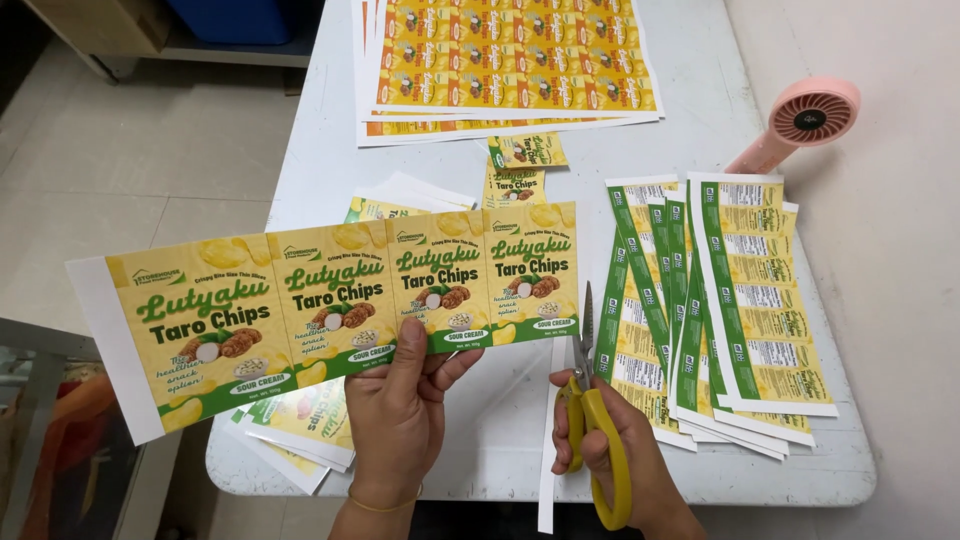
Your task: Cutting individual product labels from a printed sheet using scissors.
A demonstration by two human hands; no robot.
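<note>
Left hand (398, 405) pinching the lower edge of a long yellow-and-green printed paper strip of four snack labels (330, 300), thumb on the front, fingers behind, strip held level above the white plastic table (330, 150). Right hand (625, 455) clenched round the yellow-handled scissors (590, 400), blades pointing up, almost closed, just beside the strip's right end. Narrow white paper offcut (550, 460) dangling below that end, past the table's near edge. Right of the strip, fanned rows of cut green-and-yellow label strips (740, 300) lying on the table. Beyond the strip, stacked uncut orange-yellow label sheets (505, 60). Far right of the strip, pink handheld fan (800, 120). Under the strip, more yellow sheets (300, 430).
</note>
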